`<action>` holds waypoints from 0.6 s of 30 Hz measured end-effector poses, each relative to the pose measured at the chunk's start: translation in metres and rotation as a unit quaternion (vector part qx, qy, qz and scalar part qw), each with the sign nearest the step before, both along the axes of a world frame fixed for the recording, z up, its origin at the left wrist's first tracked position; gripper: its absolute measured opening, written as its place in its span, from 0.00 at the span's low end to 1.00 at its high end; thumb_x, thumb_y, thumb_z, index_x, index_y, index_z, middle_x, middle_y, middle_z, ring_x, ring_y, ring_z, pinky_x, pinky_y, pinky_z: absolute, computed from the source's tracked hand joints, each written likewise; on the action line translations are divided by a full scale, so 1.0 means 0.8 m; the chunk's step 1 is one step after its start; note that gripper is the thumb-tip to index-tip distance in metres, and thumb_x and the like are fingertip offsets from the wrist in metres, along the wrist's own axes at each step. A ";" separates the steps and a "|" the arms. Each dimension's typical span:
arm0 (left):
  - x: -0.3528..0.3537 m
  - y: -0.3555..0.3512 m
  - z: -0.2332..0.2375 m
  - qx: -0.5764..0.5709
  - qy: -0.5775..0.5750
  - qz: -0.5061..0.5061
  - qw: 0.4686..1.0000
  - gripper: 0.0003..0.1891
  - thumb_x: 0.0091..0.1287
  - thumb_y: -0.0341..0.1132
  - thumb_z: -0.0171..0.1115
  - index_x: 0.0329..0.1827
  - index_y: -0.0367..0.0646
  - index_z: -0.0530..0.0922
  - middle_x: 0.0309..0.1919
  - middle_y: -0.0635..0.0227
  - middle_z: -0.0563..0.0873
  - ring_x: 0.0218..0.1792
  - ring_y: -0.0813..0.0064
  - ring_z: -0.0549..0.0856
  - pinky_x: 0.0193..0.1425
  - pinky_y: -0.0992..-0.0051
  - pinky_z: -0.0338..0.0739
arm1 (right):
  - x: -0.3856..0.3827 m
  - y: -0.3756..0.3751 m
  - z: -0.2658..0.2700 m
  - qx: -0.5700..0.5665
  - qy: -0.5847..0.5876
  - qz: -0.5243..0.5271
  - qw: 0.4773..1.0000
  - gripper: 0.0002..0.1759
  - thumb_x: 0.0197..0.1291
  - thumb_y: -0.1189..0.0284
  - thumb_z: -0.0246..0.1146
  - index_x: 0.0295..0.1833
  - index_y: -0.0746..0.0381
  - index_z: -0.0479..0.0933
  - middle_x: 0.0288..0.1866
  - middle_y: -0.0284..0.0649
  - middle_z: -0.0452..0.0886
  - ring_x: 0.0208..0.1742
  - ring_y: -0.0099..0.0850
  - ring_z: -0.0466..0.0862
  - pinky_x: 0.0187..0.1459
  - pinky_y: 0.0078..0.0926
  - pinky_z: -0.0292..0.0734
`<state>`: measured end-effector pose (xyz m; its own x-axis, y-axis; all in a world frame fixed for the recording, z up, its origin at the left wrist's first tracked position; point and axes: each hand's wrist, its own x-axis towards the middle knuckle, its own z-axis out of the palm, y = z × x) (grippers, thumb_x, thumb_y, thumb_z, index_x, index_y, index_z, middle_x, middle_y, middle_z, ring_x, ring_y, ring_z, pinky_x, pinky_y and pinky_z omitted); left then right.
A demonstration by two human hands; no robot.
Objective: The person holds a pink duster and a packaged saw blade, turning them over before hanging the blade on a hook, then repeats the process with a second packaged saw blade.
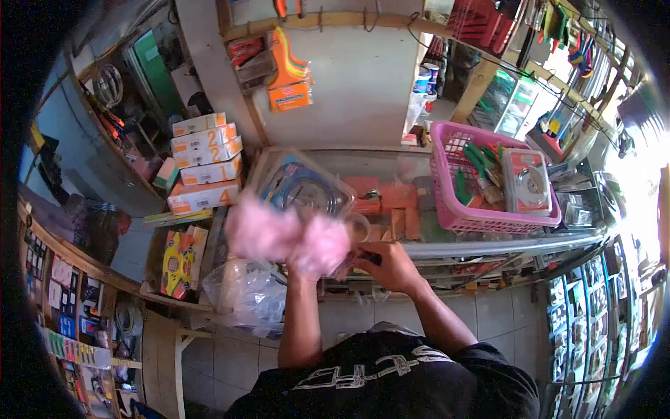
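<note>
A pink cloth (293, 234), smeared by motion, is above the left part of the glass counter. My left hand (303, 269) is wrapped round its lower side, the fingers mostly covered by the cloth. Just right of it, at the counter's front edge, my right hand (391, 267) has its fingers bent round something small and dark that I cannot make out. Behind the cloth lies a clear plastic case (300, 183) with a blue coiled item inside. A roll of tape (359, 228) stands between the cloth and my right hand.
A pink basket (447, 202) of tools stands on the right of the glass counter (488, 247). Stacked white and orange boxes (207, 171) are at the left, with a yellow box (179, 264) nearer. Clear plastic bags (248, 293) hang over the front left edge.
</note>
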<state>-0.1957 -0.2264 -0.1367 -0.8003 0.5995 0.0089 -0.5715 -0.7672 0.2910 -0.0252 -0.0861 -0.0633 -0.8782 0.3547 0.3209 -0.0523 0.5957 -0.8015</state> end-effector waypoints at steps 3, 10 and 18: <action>-0.005 0.028 0.000 -0.130 0.089 0.020 0.987 0.26 0.77 0.53 0.60 0.68 0.45 0.75 0.59 0.70 0.85 0.57 0.73 0.84 0.56 0.62 0.83 | 0.005 0.027 -0.002 -0.005 -0.063 -0.044 0.997 0.15 0.66 0.69 0.71 0.51 0.68 0.84 0.32 0.53 0.85 0.31 0.38 0.85 0.39 0.37 0.78; 0.030 0.052 0.046 -0.298 0.169 0.037 0.939 0.25 0.78 0.52 0.63 0.65 0.42 0.76 0.54 0.68 0.83 0.53 0.75 0.83 0.59 0.65 0.78 | 0.006 0.074 -0.023 -0.033 -0.019 -0.176 0.984 0.19 0.72 0.61 0.64 0.57 0.64 0.84 0.45 0.59 0.88 0.48 0.59 0.87 0.48 0.51 0.80; 0.057 0.027 0.062 -0.387 0.169 0.107 0.900 0.29 0.77 0.53 0.63 0.69 0.38 0.73 0.59 0.63 0.82 0.59 0.70 0.81 0.63 0.64 0.77 | -0.033 0.101 -0.074 -0.104 0.085 -0.103 0.985 0.26 0.66 0.73 0.64 0.68 0.69 0.75 0.59 0.58 0.82 0.61 0.55 0.82 0.59 0.45 0.76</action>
